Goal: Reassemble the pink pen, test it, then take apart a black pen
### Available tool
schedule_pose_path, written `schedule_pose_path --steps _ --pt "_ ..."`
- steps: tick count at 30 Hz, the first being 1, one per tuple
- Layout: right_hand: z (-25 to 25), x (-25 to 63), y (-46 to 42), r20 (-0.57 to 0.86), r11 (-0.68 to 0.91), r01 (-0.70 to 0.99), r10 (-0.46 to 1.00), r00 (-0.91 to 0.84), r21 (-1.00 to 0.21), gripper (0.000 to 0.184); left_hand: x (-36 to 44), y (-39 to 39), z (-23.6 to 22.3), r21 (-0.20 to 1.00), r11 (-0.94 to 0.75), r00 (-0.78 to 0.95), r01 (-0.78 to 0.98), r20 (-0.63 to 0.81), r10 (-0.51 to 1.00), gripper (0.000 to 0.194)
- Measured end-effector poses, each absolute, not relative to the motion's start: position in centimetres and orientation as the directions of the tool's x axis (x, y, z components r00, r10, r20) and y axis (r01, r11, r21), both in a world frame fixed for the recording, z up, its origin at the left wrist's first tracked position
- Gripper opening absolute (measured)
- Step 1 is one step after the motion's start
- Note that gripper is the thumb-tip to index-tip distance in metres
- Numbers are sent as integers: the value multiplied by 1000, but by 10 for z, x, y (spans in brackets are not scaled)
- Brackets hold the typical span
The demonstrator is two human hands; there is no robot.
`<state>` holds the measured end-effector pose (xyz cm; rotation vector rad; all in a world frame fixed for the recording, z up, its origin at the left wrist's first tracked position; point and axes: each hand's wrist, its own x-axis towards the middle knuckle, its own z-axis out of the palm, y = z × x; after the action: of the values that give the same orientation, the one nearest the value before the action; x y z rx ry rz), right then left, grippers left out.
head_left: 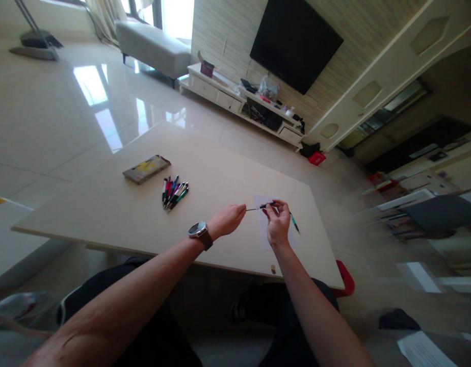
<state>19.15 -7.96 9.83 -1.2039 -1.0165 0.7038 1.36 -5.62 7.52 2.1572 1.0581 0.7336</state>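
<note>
My left hand (228, 219) is closed, pinching one end of a thin dark pen refill (252, 209). Its other end points toward the dark pen barrel (267, 205) between the fingers of my right hand (278, 224). Whether the refill's tip is inside the barrel is too small to tell. Both hands are raised over the table, above a sheet of paper (264, 234). A teal and black pen (294, 223) lies just right of my right hand, partly hidden by it.
On the pale table (220, 168), several pens (175, 192) lie bunched on the left, near a flat grey and yellow box (147, 169). A small brown object (273, 268) sits at the near edge. Past the table stands a white TV cabinet (212, 92).
</note>
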Motion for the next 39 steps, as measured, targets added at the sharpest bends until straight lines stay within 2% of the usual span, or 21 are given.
schedule_pose_path --steps 3,9,14,21,31,35,39 --pt "95 195 -81 280 259 109 864 419 -960 32 14 -56 75 716 -492 524 496 204 827 33" --pt "88 196 -82 239 205 129 897 372 -970 33 17 -55 76 718 -486 531 498 191 825 33" --pt "83 193 -82 187 147 156 942 280 -977 30 18 -56 76 722 -468 536 510 159 829 17" --pt "89 194 -86 147 119 180 977 152 -976 31 14 -59 80 650 -546 594 528 176 785 28" --pt "93 200 -89 141 107 389 988 59 -915 27 10 -61 89 548 -577 603 606 158 782 33" --pt "95 205 -89 85 62 359 995 49 -931 29 10 -62 92 508 -626 633 591 189 751 30" --pt "101 210 -90 80 76 433 997 -9 -898 28 11 -63 94 482 -652 656 585 191 730 27"
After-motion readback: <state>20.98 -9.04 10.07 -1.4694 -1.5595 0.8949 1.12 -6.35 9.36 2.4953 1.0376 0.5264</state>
